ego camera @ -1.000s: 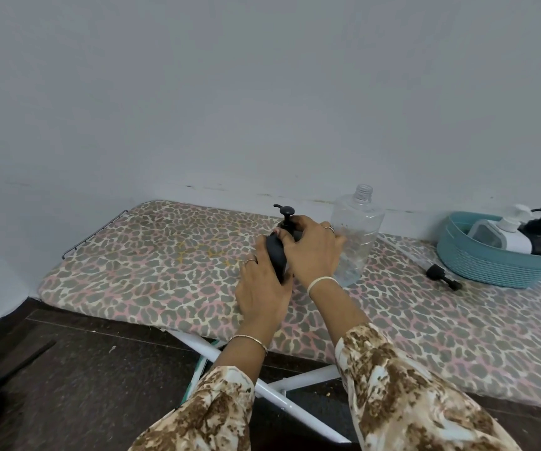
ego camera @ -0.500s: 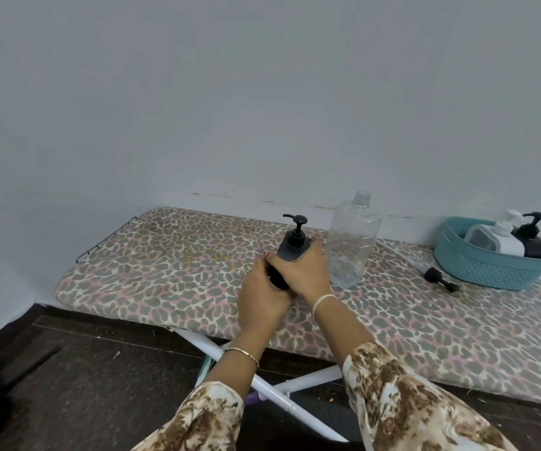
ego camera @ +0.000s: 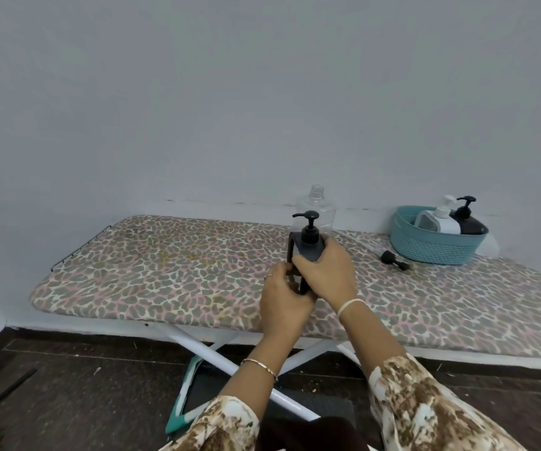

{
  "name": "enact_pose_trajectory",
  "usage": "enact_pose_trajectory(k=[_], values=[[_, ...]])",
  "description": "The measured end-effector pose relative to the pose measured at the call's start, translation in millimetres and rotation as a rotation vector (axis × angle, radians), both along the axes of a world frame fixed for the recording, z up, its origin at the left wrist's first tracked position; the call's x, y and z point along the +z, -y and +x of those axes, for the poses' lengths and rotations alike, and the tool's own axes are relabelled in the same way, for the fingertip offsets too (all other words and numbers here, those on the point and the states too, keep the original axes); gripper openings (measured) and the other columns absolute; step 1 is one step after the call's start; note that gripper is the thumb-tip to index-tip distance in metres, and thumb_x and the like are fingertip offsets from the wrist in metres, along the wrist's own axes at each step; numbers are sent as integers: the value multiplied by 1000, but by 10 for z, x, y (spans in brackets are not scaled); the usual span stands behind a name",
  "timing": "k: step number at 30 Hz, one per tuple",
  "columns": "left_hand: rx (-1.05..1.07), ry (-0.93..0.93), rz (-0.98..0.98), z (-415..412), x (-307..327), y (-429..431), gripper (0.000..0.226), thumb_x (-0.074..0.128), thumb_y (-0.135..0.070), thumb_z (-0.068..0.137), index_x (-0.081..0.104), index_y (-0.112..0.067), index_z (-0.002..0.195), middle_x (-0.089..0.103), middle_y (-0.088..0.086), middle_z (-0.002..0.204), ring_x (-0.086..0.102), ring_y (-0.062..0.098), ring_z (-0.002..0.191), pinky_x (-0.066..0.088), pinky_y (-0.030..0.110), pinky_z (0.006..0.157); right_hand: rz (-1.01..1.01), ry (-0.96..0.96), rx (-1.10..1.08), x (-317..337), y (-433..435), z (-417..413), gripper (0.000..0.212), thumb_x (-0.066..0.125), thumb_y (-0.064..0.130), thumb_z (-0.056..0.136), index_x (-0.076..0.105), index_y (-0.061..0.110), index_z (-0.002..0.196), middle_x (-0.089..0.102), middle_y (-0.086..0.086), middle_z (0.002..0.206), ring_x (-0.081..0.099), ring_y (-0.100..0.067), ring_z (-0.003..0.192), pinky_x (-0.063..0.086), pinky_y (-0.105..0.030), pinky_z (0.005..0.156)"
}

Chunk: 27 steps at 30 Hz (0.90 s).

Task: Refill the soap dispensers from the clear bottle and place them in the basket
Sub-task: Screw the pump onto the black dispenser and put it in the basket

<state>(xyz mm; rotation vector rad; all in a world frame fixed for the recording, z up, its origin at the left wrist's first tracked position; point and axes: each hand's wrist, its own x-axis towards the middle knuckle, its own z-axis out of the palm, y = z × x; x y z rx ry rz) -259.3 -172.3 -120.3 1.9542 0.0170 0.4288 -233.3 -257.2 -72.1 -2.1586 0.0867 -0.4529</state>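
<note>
A dark grey soap dispenser (ego camera: 308,244) with a black pump stands upright above the middle of the ironing board (ego camera: 171,271). My right hand (ego camera: 329,275) grips its body from the right. My left hand (ego camera: 284,297) holds its lower left edge. Right behind it stands the clear bottle (ego camera: 323,211), uncapped and mostly hidden by the dispenser. The teal basket (ego camera: 432,249) sits at the board's far right with a white dispenser (ego camera: 440,221) and a black dispenser (ego camera: 468,222) inside.
A small black cap (ego camera: 394,260) lies on the board just left of the basket. The board stands against a pale wall on white crossed legs (ego camera: 217,356). Dark floor lies below, with a teal-edged object (ego camera: 181,398) under the board.
Both hands have raised the dark dispenser and turned it upright, so more of its body shows. The view has pulled back, and the board and basket appear farther off.
</note>
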Motion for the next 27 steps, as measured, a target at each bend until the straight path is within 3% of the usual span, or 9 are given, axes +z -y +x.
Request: enact_pose_trajectory(k=[7, 14, 18, 27], values=[[-236, 71, -60, 68, 40, 533, 31, 79, -24, 74, 58, -28, 96, 62, -8, 100, 63, 6, 88, 57, 32, 76, -5, 36, -75, 138, 713, -99, 30, 68, 32, 72, 61, 25, 100, 65, 8, 84, 61, -16, 82, 49, -31, 74], [-426, 81, -65, 492, 293, 1173, 28, 76, -18, 80, 59, -26, 102, 66, -5, 109, 65, 7, 93, 55, 24, 80, -14, 97, -124, 384, 1465, 158, 25, 69, 29, 76, 58, 25, 99, 62, 6, 86, 60, -16, 83, 46, -29, 72], [-479, 83, -39, 911, 504, 1502, 33, 75, -22, 81, 62, -25, 111, 68, -7, 112, 66, 8, 96, 57, 31, 83, -51, 153, -182, 579, 1838, 486, 26, 69, 28, 78, 62, 22, 102, 59, 7, 82, 56, -15, 80, 41, -25, 71], [-631, 67, 3, 1753, 807, 2070, 55, 69, -10, 85, 51, -13, 136, 59, 1, 133, 63, 17, 112, 52, 32, 95, -117, 202, -284, 773, 2410, 1283, 27, 67, 25, 78, 62, 14, 103, 60, 4, 83, 54, -18, 76, 35, -23, 62]])
